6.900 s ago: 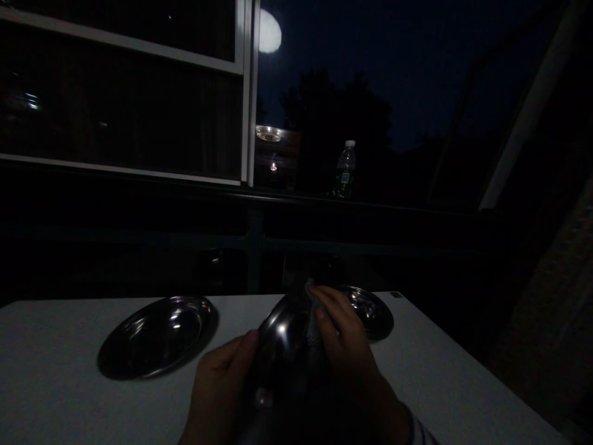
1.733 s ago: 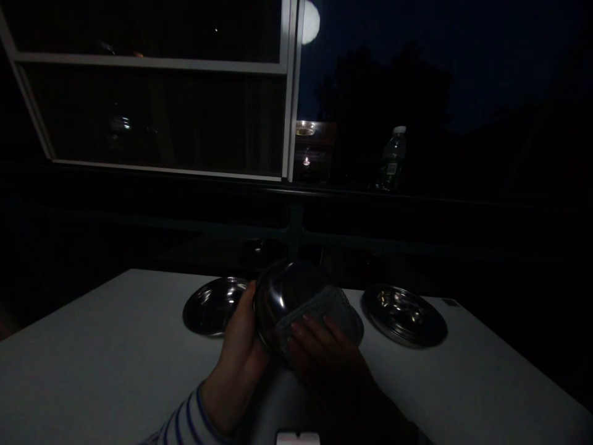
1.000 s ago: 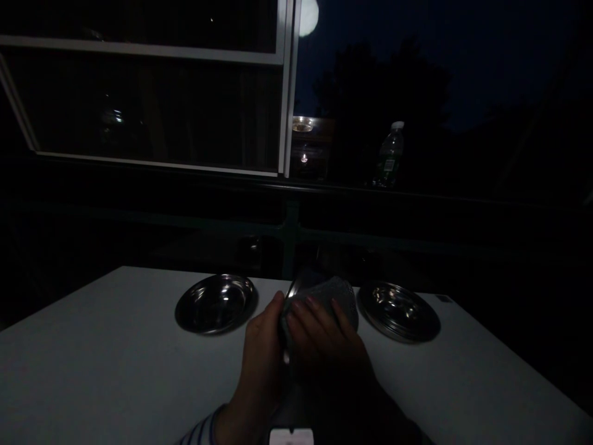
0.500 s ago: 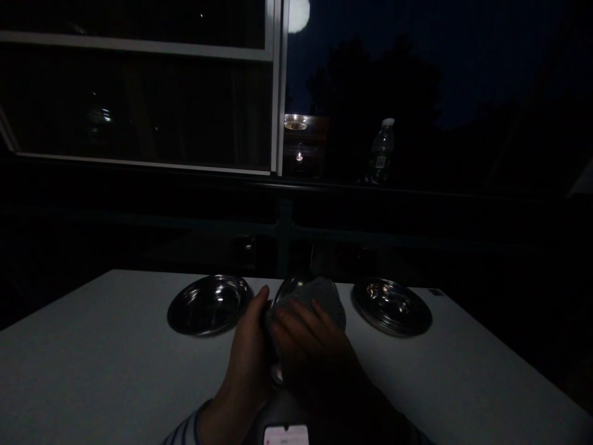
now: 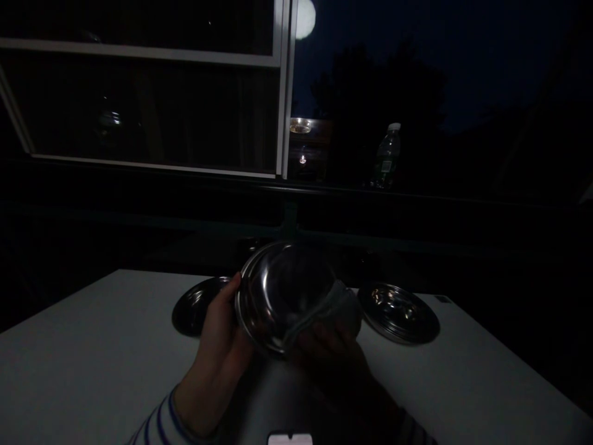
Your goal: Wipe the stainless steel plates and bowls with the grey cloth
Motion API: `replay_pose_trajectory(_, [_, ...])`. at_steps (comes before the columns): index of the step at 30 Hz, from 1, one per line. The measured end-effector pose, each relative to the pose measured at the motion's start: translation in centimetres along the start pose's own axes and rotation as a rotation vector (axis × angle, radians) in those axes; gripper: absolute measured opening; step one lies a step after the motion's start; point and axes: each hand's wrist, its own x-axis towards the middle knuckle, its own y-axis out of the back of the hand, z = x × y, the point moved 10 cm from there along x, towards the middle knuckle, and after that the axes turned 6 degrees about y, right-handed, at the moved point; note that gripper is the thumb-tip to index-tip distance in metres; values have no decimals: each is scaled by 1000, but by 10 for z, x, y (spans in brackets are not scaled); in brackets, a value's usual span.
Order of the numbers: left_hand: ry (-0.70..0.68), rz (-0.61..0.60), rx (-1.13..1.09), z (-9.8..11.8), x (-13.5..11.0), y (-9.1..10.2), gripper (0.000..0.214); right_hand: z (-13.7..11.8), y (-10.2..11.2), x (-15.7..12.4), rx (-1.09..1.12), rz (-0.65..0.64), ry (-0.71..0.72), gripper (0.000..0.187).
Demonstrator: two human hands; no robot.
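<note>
So the left hand [image 5: 217, 349] has a proper grasp on a shiny metal dish [image 5: 294, 278], thumb up along the left rim, the other fingers tucked out of sight behind or under it. The right hand [image 5: 328, 349] is in deep shadow and a bit blurred, but it's got hold of a cloth [image 5: 340, 306] pressed onto the dish's lower right. Can't see that thumb at all, so no idea how tight the hold is.

The bit that matters imo: the dish sits right between the two hands, tilted and up off the table [image 5: 115, 352]. It's pretty much round, so there's no real long axis to line up with. Left hand owns the left rim, right hand is nearer the cloth side, and the upper middle of the metal is bare, up and to the left of the right hand's fingers. Whether that's the inside or the underside, too dark to call.

Further out, a second dish [image 5: 192, 312] lies on the table past the left hand, partly hidden by it. A third dish [image 5: 401, 315] is over to the right, just beyond the cloth, maybe with others nested under it. There's a phone [image 5: 290, 439] poking in at the bottom edge, and a bottle [image 5: 388, 157] stands way back by the window.
</note>
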Motion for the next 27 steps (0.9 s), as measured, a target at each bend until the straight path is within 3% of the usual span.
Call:
replay_pose_trajectory(4, [28,-76,10,3,1,-4,27,34,8,-10,108,79,-184,54])
replay_pose_trajectory(10, [109,-116,104,-8,-1,-7,26,82,8,-17,423,77,-629,48])
replay_pose_trajectory(13, [151,-80,226,-17,-4,-5,22,91,4,-16,591,-2,-716,45])
replay_pose_trajectory(19, [123,-77,417,-24,-5,-5,19,84,11,4,542,-129,-562,44])
replay_pose_trajectory(22, [91,-92,443,-24,-3,-6,18,60,12,19,338,-155,-366,41])
replay_pose_trajectory(27, [101,-41,363,-24,1,0,20,15,12,35,97,-66,-92,28])
